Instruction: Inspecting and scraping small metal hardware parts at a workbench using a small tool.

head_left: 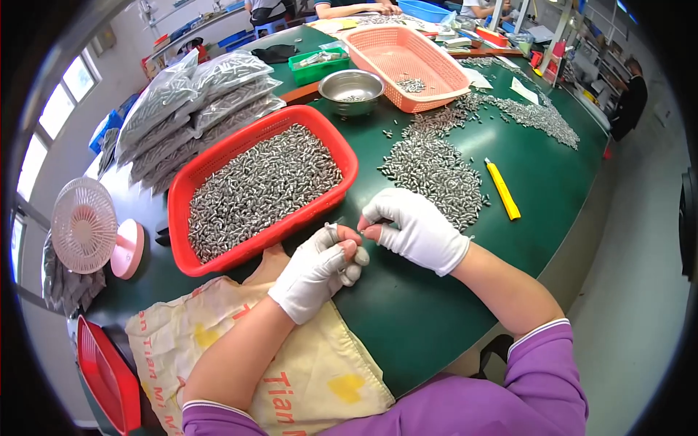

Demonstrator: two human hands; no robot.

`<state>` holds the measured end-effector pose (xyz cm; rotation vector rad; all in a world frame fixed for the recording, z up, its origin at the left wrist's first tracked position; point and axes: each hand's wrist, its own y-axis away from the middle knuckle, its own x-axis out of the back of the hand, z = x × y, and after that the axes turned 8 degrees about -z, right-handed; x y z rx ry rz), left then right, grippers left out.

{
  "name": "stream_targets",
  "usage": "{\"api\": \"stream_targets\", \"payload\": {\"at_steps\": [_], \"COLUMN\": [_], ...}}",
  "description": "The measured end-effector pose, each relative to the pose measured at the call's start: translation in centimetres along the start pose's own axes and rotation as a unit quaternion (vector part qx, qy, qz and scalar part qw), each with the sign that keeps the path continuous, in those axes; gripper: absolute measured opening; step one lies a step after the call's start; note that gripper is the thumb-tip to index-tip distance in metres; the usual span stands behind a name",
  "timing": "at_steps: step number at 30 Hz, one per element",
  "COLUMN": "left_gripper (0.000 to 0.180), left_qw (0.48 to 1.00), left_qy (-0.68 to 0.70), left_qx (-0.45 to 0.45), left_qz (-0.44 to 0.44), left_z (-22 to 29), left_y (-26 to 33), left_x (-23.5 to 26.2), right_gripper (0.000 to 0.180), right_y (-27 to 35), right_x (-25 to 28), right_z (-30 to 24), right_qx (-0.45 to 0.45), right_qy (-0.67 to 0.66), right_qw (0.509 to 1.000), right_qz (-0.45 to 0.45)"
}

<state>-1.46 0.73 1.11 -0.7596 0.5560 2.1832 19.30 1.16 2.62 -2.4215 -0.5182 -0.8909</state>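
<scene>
My left hand (318,270) and my right hand (416,231) meet over the green table, in white gloves that leave the thumb and forefinger tips bare. Both are closed in a pinch, the fingertips nearly touching. Whatever sits between them is too small to make out. Just beyond my left hand stands a red plastic basket (336,185) filled with small, shiny metal cylindrical parts (265,185). A loose pile of similar metal parts (438,178) lies past my right hand. To that pile's right rests a yellow cutter-like tool (503,190).
Bags of metal parts (196,98) are stacked at the back left, near a pink fan (87,225). A steel bowl (351,89), green bin (317,67) and pink basket (407,62) stand farther back. Printed cloth (196,316) lies under my left forearm. Other people sit beyond.
</scene>
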Motion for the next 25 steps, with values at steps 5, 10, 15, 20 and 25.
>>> {"api": "stream_targets", "payload": {"at_steps": [5,10,15,20,25], "left_gripper": [0.024,0.025,0.023,0.021,0.022], "left_qw": [0.999,0.999,0.999,0.999,1.000], "left_qy": [-0.012,-0.020,-0.036,-0.031,-0.012], "left_qx": [-0.009,-0.002,-0.003,-0.008,-0.008], "left_qz": [0.031,0.026,0.034,0.035,0.022], "left_z": [-0.15,-0.16,-0.28,-0.30,-0.30], "left_y": [-0.15,-0.12,-0.17,-0.20,-0.16], "left_x": [-0.13,-0.12,-0.20,0.01,0.10], "right_gripper": [0.011,0.013,0.014,0.018,0.020], "right_y": [-0.02,-0.06,0.03,-0.12,-0.08], "right_x": [-0.22,-0.18,-0.23,0.43,0.18], "right_z": [-0.02,-0.09,-0.40,-0.46,-0.46], "right_qx": [0.011,0.043,0.053,0.097,0.120], "right_qy": [-0.028,-0.036,-0.048,0.028,0.045], "right_qw": [0.999,0.998,0.997,0.994,0.991], "right_qz": [-0.015,-0.014,-0.008,0.045,0.034]}}
